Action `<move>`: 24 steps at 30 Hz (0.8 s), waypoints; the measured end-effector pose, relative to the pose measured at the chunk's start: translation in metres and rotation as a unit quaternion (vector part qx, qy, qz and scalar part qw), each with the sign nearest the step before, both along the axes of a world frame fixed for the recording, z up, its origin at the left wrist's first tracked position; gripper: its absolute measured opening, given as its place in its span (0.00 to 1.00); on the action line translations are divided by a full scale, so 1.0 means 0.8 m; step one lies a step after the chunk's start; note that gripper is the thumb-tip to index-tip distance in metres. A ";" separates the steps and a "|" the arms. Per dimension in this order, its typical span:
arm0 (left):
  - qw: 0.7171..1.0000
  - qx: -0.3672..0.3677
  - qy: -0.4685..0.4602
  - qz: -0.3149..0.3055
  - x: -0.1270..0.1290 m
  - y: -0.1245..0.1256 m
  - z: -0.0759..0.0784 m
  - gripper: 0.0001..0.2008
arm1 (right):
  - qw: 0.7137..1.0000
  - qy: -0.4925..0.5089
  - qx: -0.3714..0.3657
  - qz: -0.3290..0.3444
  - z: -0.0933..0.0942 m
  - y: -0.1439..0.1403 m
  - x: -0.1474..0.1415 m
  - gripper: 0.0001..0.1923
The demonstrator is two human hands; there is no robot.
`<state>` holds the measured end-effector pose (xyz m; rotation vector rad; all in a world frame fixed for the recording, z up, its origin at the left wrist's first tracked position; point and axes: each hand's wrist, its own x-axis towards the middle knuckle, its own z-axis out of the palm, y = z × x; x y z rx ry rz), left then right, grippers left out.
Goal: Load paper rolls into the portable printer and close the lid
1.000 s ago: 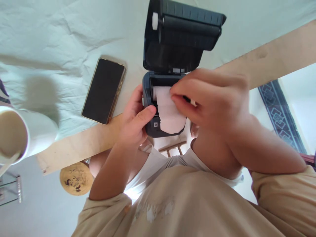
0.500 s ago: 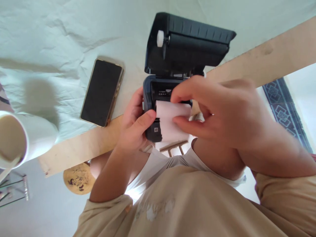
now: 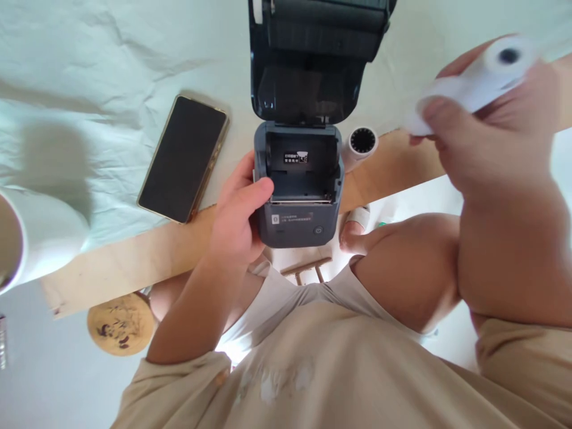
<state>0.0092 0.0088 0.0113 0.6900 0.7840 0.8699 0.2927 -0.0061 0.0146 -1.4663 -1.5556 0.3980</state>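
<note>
A small dark-grey label printer (image 3: 297, 202) sits at the table's near edge with its lid (image 3: 313, 53) swung up and its paper bay bare. My left hand (image 3: 239, 214) grips the printer's left side, thumb on its top rim. My right hand (image 3: 482, 131) is raised at the right, well clear of the printer, and holds a white paper roll (image 3: 473, 80) with a dark core. A second small roll (image 3: 363, 143) lies on the table just right of the printer.
A dark phone (image 3: 183, 158) lies face up left of the printer on the pale cloth (image 3: 111, 71). A white cup (image 3: 31, 238) stands at the far left. The wooden table edge (image 3: 134, 262) runs across; a round stool (image 3: 120, 322) shows below.
My right hand has lifted the paper roll out of the printer's bay and carried it up to the right. The bay now shows bare. My left hand still holds the printer.
</note>
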 end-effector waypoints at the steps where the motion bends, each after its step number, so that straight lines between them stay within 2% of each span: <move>1: 1.000 0.003 0.000 0.003 0.000 0.000 0.000 0.19 | 0.998 -0.045 0.003 -0.031 -0.006 0.002 0.004 0.11; 4: 1.000 0.018 0.007 0.014 0.001 -0.001 -0.001 0.16 | 0.982 -0.177 -0.013 -0.061 -0.022 0.008 0.021 0.18; 7: 1.000 0.025 -0.001 0.015 0.002 -0.001 -0.003 0.16 | 0.974 -0.207 -0.035 -0.080 -0.029 0.007 0.027 0.29; 9: 0.999 0.029 -0.013 0.019 0.002 -0.001 -0.005 0.16 | 0.975 -0.203 0.028 -0.082 -0.023 0.001 0.017 0.35; 10: 0.999 0.033 -0.019 0.026 0.002 -0.001 -0.006 0.16 | 0.974 -0.196 0.079 -0.076 -0.017 -0.004 0.008 0.33; 12: 0.998 0.040 -0.025 0.031 0.001 -0.001 -0.008 0.14 | 0.968 -0.179 0.163 -0.060 -0.004 -0.016 -0.016 0.25; 13: 0.998 0.042 -0.023 0.033 0.001 -0.001 -0.008 0.14 | 0.968 -0.173 0.175 -0.041 0.001 -0.022 -0.029 0.21; 17: 0.998 0.047 -0.008 0.033 0.001 -0.004 -0.006 0.15 | 0.971 -0.229 0.023 0.060 0.001 -0.030 -0.068 0.29; 19: 0.998 0.048 -0.015 0.033 0.001 -0.005 -0.005 0.15 | 0.964 -0.254 -0.037 0.069 -0.008 -0.024 -0.077 0.30; 22: 0.998 0.046 -0.032 0.032 0.001 -0.006 -0.006 0.14 | 0.968 -0.243 -0.045 0.041 -0.017 -0.015 -0.081 0.31; 24: 0.997 0.048 -0.043 0.030 0.001 -0.007 -0.008 0.14 | 0.986 -0.162 -0.023 0.026 -0.016 -0.012 -0.080 0.33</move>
